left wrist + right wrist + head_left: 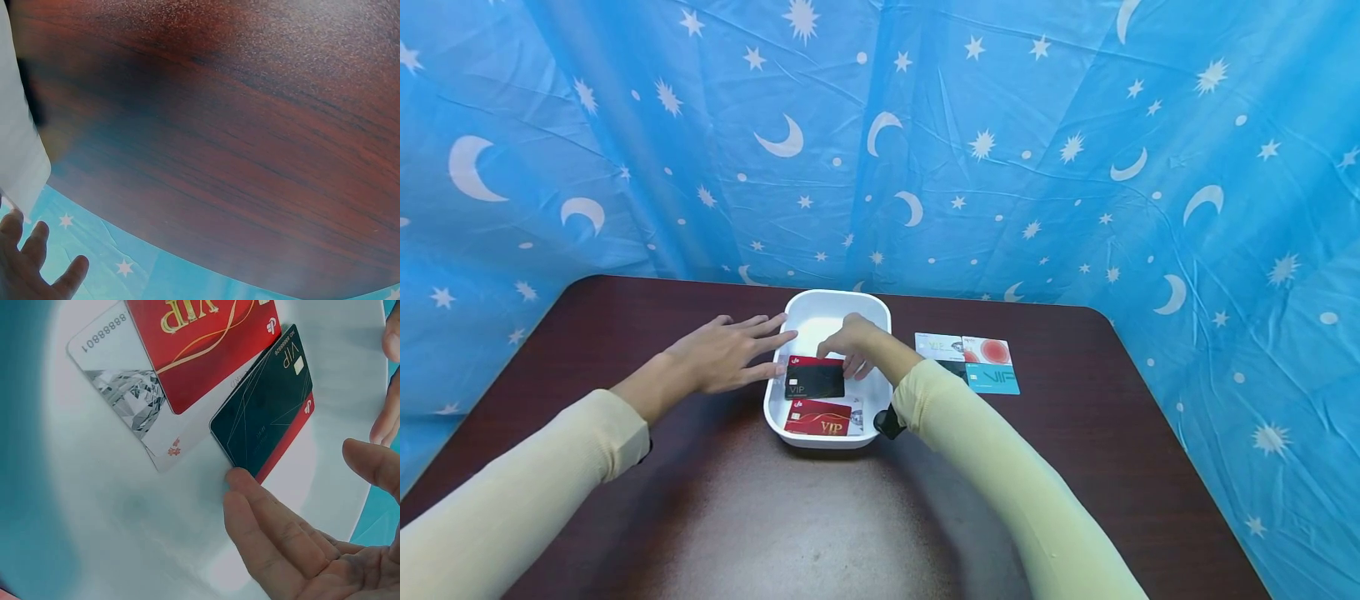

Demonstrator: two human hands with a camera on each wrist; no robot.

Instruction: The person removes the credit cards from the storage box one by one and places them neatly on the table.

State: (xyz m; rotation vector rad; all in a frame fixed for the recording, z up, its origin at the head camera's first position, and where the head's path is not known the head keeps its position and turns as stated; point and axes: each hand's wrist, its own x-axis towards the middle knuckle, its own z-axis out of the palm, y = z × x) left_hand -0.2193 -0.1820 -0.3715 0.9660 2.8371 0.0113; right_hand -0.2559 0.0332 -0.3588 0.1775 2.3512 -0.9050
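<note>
A white plastic tray point(827, 442) holds a black VIP card with a red band point(815, 380), a red VIP card point(818, 418) and a white card with a diamond picture point(128, 403), partly under the red one. My right hand point(859, 343) reaches down into the tray. In the right wrist view its fingertips point(237, 481) meet the black card's edge, while the thumb stands well apart. My left hand point(726, 354) is spread at the tray's left rim, fingers straight and fingertips on the rim.
Right of the tray, a white VIP card point(938, 346), a white card with a red circle point(987, 351), a teal VIP card point(992, 378) and a partly hidden dark card point(953, 367) lie on the brown table point(760, 517). Behind hangs a blue star-patterned curtain point(820, 167).
</note>
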